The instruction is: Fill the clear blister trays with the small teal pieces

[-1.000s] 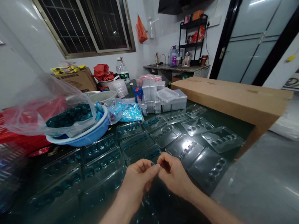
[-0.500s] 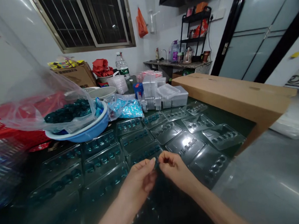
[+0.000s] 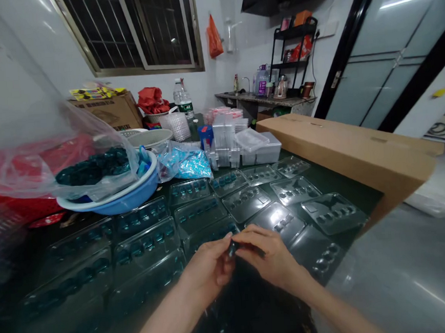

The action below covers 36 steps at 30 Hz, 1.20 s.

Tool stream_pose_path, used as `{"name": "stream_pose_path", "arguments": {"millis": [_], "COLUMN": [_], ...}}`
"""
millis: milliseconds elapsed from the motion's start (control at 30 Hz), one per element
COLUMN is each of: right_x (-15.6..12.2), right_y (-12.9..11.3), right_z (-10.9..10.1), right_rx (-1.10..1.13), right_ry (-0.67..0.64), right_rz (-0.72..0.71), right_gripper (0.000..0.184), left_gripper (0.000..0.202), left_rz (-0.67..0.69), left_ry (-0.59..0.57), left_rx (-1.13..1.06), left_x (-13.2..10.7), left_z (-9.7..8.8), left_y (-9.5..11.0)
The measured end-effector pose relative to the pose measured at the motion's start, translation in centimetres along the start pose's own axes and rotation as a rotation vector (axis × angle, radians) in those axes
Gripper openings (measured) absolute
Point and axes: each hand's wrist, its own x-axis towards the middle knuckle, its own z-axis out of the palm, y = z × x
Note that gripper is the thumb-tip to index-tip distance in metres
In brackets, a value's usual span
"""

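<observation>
Both my hands meet over the dark table, pinching one small dark teal, glassy piece between their fingertips. My left hand grips it from the left with thumb and curled fingers. From the right, my right hand touches it with thumb and forefinger; its exact shape is partly hidden. Around them lie rows of clear plastic blister trays. Those on the left, such as one tray, hold teal pieces in their hollows. A right-hand tray shows colourless hollows.
A blue basin at the left holds a clear bag of dark teal pieces. Behind the trays are a bag of light-blue pieces and clear plastic boxes. A large cardboard box borders the table's right side.
My right hand has turned, with its fingers now reaching over toward the left fingertips. The small dark piece shows more clearly between them. The view has shifted slightly.
</observation>
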Motion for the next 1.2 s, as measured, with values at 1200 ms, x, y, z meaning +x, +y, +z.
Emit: {"name": "stream_pose_path", "arguments": {"millis": [1200], "right_x": [21.7], "right_y": [19.6], "right_z": [-6.3], "right_rx": [-0.989], "right_ry": [-0.465], "right_rz": [0.41], "right_gripper": [0.027], "left_gripper": [0.02], "left_rz": [0.175], "left_ry": [0.256], "left_rx": [0.096], "left_x": [1.6], "left_z": [-5.2], "left_y": [2.4]}}
